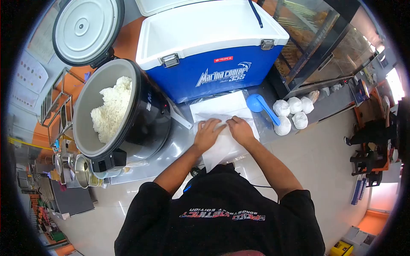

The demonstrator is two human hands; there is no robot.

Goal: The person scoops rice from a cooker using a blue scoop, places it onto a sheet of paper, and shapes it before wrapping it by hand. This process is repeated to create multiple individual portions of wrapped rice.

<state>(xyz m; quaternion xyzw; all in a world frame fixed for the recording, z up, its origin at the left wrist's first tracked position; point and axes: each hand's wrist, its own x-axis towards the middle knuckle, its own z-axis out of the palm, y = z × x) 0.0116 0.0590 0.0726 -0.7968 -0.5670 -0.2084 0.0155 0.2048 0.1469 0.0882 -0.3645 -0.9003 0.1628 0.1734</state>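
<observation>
White wrapping paper [224,103] lies in sheets on the metal counter in front of me. My left hand [208,133] is at the near part of the top sheet, its fingers bent onto a fold of the paper. Close beside it, my right hand [240,130] pinches the same fold with curled fingers. Whatever is under the fold is hidden. Right of the paper, a blue plastic scoop [256,103] rests with its handle toward several round white paper-wrapped bundles [294,105].
A large open rice cooker [147,115] holding white rice [112,106] stands at left, its lid [83,27] raised. Behind the paper is a blue and white cooler box [213,64] with its lid up. A glass display case [318,55] stands at back right.
</observation>
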